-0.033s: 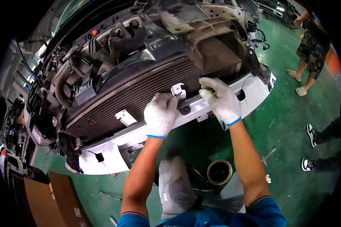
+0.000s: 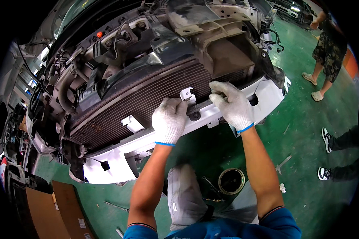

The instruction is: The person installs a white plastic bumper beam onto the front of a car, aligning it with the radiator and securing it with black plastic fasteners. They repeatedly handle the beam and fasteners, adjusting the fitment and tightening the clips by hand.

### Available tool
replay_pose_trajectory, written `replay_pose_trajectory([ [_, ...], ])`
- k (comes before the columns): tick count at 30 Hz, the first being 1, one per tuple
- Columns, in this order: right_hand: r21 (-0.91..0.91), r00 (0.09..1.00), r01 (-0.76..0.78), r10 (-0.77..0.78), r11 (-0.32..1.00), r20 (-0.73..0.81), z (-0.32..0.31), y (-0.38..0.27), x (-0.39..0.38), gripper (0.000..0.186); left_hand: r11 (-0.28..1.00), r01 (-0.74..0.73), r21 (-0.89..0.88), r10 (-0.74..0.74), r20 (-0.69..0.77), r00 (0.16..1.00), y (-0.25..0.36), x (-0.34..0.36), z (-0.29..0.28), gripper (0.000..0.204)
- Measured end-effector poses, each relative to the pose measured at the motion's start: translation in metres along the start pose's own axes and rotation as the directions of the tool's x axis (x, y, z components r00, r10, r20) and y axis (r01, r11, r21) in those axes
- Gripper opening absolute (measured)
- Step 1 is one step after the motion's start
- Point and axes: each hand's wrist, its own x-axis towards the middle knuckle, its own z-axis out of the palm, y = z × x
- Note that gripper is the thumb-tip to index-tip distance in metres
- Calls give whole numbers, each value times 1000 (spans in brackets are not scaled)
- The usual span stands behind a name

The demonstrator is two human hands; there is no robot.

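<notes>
My left hand (image 2: 169,119), in a white knit glove with blue cuff, has its fingers closed at the lower edge of a small white bracket (image 2: 187,94) in front of the dark finned radiator (image 2: 135,103); what they grip is hidden. Just right of the bracket, my right hand (image 2: 231,105), gloved alike, has bent, closed fingers above the dark rail along the white front crossbeam (image 2: 107,167); anything between them is too small to make out. A second white bracket (image 2: 131,124) sits lower left on the radiator.
Engine bay parts (image 2: 115,47) and a brown duct (image 2: 227,51) lie above the radiator. A person in camouflage shorts (image 2: 327,59) and another person's dark-trousered legs (image 2: 343,139) are at right. A round can (image 2: 231,171) and tools lie on the green floor; cardboard (image 2: 48,203) stands lower left.
</notes>
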Motion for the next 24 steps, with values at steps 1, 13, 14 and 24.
replay_pose_trajectory([
  [1,-9,1000,-10,10,1000,4,-1,-2,0,30,1000,12,15,-12,3,1000,0,1,0,24],
  [13,-225,958,285,-284,932,40,31,3,12,26,993,0,115,6,-57,998,1,1,8,29],
  [14,-201,964,264,-263,943,34,34,3,11,26,993,5,121,2,-59,998,1,1,8,29],
  [24,50,990,9,-2,999,-140,-10,27,19,20,984,-49,174,70,-115,991,-1,-4,10,20],
])
